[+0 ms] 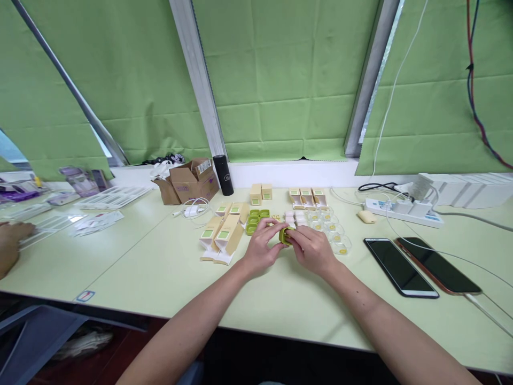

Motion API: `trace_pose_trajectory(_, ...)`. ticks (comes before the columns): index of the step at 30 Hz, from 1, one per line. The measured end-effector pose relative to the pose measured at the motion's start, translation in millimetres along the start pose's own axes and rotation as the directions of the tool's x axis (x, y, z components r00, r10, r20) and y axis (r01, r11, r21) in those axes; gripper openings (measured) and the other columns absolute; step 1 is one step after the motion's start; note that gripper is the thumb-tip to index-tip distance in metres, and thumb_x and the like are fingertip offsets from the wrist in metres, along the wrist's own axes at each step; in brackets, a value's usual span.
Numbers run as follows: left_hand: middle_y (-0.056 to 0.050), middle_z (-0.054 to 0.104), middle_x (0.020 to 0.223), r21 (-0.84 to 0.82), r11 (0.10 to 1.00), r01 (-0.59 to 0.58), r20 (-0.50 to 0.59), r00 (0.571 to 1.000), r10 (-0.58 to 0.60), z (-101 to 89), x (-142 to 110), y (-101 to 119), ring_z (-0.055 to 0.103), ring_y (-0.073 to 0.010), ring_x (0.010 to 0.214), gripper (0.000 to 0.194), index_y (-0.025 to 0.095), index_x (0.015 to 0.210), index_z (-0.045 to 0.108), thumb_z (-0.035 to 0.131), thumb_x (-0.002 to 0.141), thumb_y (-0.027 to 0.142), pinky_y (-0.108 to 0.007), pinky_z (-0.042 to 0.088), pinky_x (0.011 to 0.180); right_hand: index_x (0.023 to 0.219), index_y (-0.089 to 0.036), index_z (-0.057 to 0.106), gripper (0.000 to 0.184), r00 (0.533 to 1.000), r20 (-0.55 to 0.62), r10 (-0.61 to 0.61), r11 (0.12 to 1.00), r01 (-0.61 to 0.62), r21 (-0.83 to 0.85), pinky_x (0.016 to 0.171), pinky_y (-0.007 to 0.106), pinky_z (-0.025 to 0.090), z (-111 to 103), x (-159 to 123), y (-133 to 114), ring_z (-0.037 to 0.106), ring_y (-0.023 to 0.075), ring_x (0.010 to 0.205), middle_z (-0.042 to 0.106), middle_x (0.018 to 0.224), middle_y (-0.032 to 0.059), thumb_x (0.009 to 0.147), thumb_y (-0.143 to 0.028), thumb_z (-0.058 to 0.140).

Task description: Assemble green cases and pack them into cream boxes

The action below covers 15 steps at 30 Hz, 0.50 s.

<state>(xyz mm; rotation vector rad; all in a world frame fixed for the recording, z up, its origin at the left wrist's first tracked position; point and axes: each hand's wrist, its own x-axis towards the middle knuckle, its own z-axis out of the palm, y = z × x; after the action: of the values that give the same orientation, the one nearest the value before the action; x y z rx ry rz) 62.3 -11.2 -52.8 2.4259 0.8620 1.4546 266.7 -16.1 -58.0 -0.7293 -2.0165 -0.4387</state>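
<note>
Over the table's middle, my left hand is closed around a small olive-green square case. My right hand pinches at the same case, its fingertips dipping into the opening; whether they hold anything inside is hidden. Just behind lie several similar green cases in rows. Small white-pink pieces sit beyond my right hand, and transparent plastic covers with yellow marks spread to its right. Left of my hands lie cream cardboard boxes with green labels, their white flaps open toward me.
Farther back stand two cream boxes, more open boxes, a brown carton and a black bottle. Two phones, cables and a power strip occupy the right. Another person's hand rests at far left.
</note>
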Motion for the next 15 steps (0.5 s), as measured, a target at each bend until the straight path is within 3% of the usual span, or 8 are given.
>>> trace_pose_trajectory(3, -0.011, 0.071, 0.119, 0.053, 0.999, 0.006, -0.022, 1.0, -0.005, -2.2, 1, -4, 0.059, -0.0289, 0.122, 0.053, 0.026, 0.141, 0.065, 0.074, 0.09, 0.016, -0.049, 0.056, 0.102, 0.127, -0.02, 0.065, 0.036, 1.0, 0.013, 0.0, 0.996, -0.001, 0.084, 0.063, 0.031, 0.048, -4, -1, 2, 0.066, 0.0185, 0.074, 0.073, 0.087, 0.0055, 0.096, -0.007, 0.051)
trace_pose_trajectory(6, -0.011, 0.074, 0.119, 0.112, 0.994, 0.013, -0.051, 0.999, -0.007, -4.4, 2, -8, 0.056, -0.031, 0.123, 0.053, 0.026, 0.14, 0.065, 0.075, 0.089, 0.017, -0.053, 0.055, 0.103, 0.134, -0.022, 0.061, 0.043, 0.999, -0.031, 0.016, 0.994, -0.012, 0.106, 0.07, 0.035, 0.055, -6, 0, 0, 0.071, 0.0239, 0.092, 0.076, 0.105, 0.0096, 0.095, -0.008, 0.056)
trace_pose_trajectory(10, -0.012, 0.075, 0.12, 0.141, 0.99, -0.015, -0.041, 0.999, 0.021, -3.5, 1, -10, 0.054, -0.0328, 0.123, 0.051, 0.024, 0.141, 0.065, 0.075, 0.092, 0.023, -0.057, 0.054, 0.102, 0.151, -0.023, 0.05, 0.058, 0.997, 0.01, 0.077, 0.993, -0.078, 0.088, 0.083, 0.043, 0.063, -3, 2, -6, 0.065, 0.0324, 0.122, 0.068, 0.132, 0.0167, 0.094, -0.01, 0.055)
trace_pose_trajectory(15, -0.013, 0.073, 0.125, 0.142, 0.988, -0.053, 0.001, 0.999, 0.053, -1.3, -1, -7, 0.053, -0.0327, 0.124, 0.059, 0.024, 0.151, 0.056, 0.073, 0.095, 0.029, -0.057, 0.052, 0.105, 0.16, -0.025, 0.039, 0.068, 0.994, 0.038, 0.1, 0.981, -0.105, 0.164, 0.101, 0.052, 0.061, 5, 0, -5, 0.062, 0.0325, 0.129, 0.064, 0.138, 0.0169, 0.096, -0.007, 0.051)
